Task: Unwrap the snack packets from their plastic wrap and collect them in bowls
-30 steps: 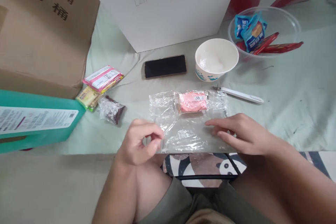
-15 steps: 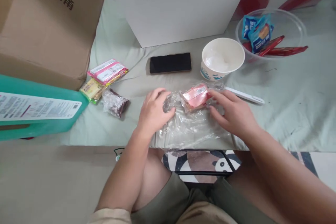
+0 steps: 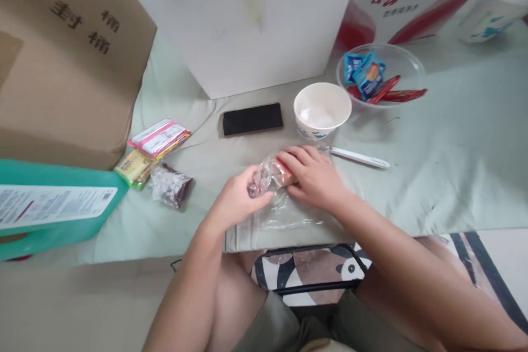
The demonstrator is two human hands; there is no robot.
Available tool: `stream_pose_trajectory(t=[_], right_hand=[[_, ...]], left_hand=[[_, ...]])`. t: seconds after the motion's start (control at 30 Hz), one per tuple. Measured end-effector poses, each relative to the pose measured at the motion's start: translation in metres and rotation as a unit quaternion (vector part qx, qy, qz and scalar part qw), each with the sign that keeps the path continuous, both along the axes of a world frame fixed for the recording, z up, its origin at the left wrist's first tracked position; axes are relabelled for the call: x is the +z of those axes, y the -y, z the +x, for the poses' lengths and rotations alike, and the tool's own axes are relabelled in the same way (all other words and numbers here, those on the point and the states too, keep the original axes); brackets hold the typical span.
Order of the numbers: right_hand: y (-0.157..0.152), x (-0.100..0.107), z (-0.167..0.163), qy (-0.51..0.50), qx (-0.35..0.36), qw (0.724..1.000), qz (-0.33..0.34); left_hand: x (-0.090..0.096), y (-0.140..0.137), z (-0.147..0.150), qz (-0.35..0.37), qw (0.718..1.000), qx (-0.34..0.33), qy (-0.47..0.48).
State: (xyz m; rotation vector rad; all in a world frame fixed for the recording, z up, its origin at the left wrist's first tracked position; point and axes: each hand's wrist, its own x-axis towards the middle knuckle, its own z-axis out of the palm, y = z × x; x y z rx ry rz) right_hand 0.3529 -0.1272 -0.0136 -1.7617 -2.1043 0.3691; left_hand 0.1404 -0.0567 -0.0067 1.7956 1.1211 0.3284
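My left hand (image 3: 237,198) curls round the bunched edge of a clear plastic bag (image 3: 289,214), its thumb on the near side. Fingers of my right hand (image 3: 315,176) are closed over a pink-and-red snack packet (image 3: 284,172), which lies on the clear plastic and is mostly covered by that hand. Just beyond the right hand stands a white paper bowl (image 3: 322,107). To its right lies a slim white stick-shaped object (image 3: 360,158), whose kind I cannot make out. A black phone (image 3: 252,119) rests flat beyond the left hand.
At the left are several snack packets (image 3: 159,138), a dark wrapped packet (image 3: 171,184), a green jug (image 3: 58,209) and a cardboard box (image 3: 78,77). A white box (image 3: 256,27) stands behind. A clear plastic bowl (image 3: 412,74) holds blue and red packets; a paper cup (image 3: 490,11) lies far right.
My right hand has moved left and closed over the pink-and-red packet, which has shifted towards my left hand. The left hand has gathered in the plastic. The view has shifted too.
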Motion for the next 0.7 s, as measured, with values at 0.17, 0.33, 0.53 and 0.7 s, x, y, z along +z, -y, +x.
stream_pose_trajectory(t=[0.17, 0.33, 0.53, 0.7], right_hand=[[-0.003, 0.008, -0.006, -0.027, 0.031, 0.998, -0.041], [0.0, 0.004, 0.006, -0.206, 0.059, 0.977, -0.022], [0.003, -0.013, 0.01, -0.611, -0.039, 0.782, -0.117], [0.001, -0.014, 0.001, -0.782, -0.143, 0.589, -0.145]], left_hand=[[0.001, -0.002, -0.001, -0.092, 0.984, 0.09, 0.124], [0.009, -0.002, 0.018, -0.294, 0.87, 0.228, 0.323], [0.015, 0.001, 0.047, -0.379, 0.791, 0.25, 0.41], [0.007, 0.005, 0.06, -0.391, 0.793, 0.192, 0.426]])
